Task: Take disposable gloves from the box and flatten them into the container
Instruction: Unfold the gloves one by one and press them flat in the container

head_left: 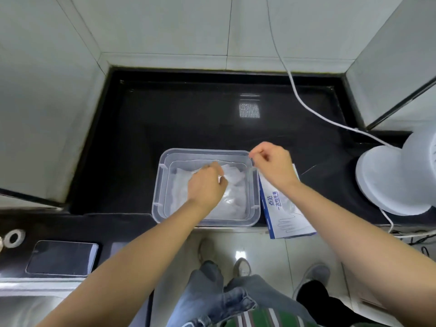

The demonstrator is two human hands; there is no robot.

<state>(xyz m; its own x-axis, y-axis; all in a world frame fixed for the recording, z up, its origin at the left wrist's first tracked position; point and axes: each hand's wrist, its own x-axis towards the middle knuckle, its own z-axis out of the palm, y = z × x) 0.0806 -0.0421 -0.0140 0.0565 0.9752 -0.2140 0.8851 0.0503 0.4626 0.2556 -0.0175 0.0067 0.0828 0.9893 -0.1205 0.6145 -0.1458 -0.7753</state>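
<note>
A clear plastic container (158, 185) stands at the front edge of the black counter, with several thin translucent gloves (236, 194) lying in it. My left hand (207, 185) is inside the container, its fingers curled and pinching a glove there. My right hand (271, 164) hovers over the container's right rim, thumb and forefinger pinching a thin clear glove that is hard to make out. The blue and white glove box (283, 213) lies flat just right of the container, partly under my right wrist.
A white fan base (391, 182) with a white cable (306, 105) stands at the right. A phone (62, 257) and a tape roll (14, 237) lie on the counter at the left, with a sink edge below them. Tiled walls surround the counter.
</note>
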